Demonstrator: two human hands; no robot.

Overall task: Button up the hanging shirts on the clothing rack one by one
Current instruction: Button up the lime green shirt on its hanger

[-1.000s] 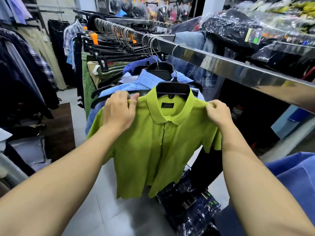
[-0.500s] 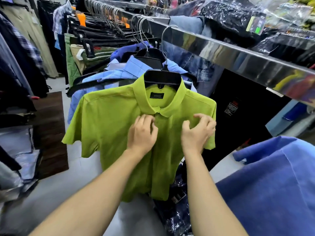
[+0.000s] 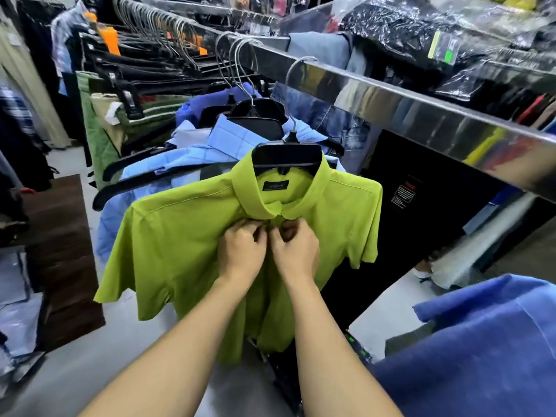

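A lime-green short-sleeved shirt [image 3: 180, 236] hangs on a black hanger [image 3: 287, 156] from the shiny metal rail [image 3: 391, 106]. Just below its collar, my left hand [image 3: 240, 251] and my right hand [image 3: 296, 251] meet at the front placket. Each pinches one edge of the green fabric with curled fingers. The button and hole between the fingertips are hidden. Behind the green shirt hang light-blue shirts [image 3: 192, 158] on black hangers.
Further along the rail hang many dark garments and empty wire hooks [image 3: 168, 28]. Bagged clothes [image 3: 406, 28] lie on the shelf above. A blue garment [image 3: 481, 341] fills the lower right. A dark wooden platform [image 3: 60, 251] stands at left on the grey floor.
Both hands left the shirt's shoulders, came down to the middle of its chest, and now close together on the placket under the collar. The view has moved closer.
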